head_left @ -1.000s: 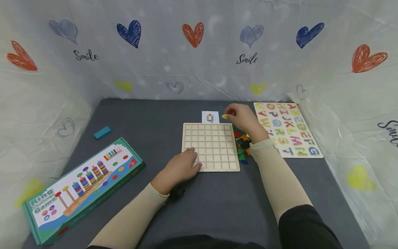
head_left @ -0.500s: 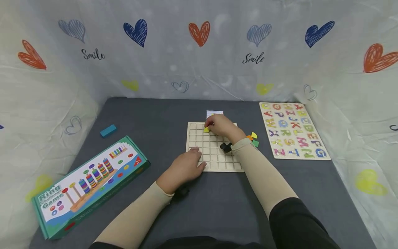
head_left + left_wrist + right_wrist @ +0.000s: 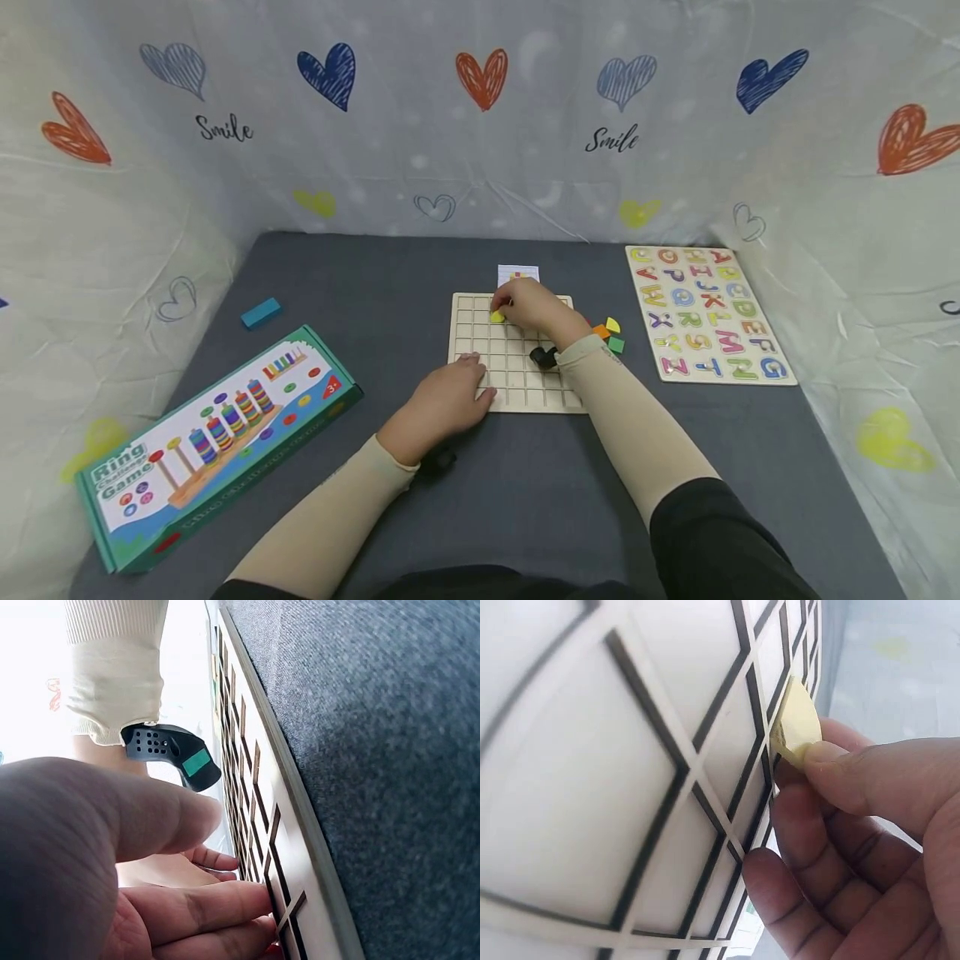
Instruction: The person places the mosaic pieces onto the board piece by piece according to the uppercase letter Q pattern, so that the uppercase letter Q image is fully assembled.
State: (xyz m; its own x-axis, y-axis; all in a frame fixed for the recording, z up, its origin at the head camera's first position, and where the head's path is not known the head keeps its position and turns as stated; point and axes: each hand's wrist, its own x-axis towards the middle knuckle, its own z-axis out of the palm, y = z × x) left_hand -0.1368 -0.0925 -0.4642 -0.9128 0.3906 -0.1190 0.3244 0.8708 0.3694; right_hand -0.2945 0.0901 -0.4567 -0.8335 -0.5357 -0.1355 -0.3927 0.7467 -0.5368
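Observation:
A pale wooden grid board (image 3: 517, 379) with raised square cells lies in the middle of the table. My right hand (image 3: 531, 305) is over its far part and pinches a yellow quarter-circle piece (image 3: 799, 718) between thumb and fingers. In the right wrist view that piece is against the grid lines; whether it sits down in a cell I cannot tell. My left hand (image 3: 442, 408) rests on the board's near left side, fingers extended. Just behind the board lies a small white pattern card (image 3: 519, 272), partly hidden by the right hand.
Loose pieces, among them a green piece (image 3: 616, 344), lie right of the board, partly behind the right forearm. An alphabet board (image 3: 712, 333) lies further right. At left are a ring game box (image 3: 225, 442) and a blue block (image 3: 261, 313).
My right hand has moved left from beside the card to the board's far rows, carrying the yellow piece. The left hand has stayed on the board. The head view has shifted slightly.

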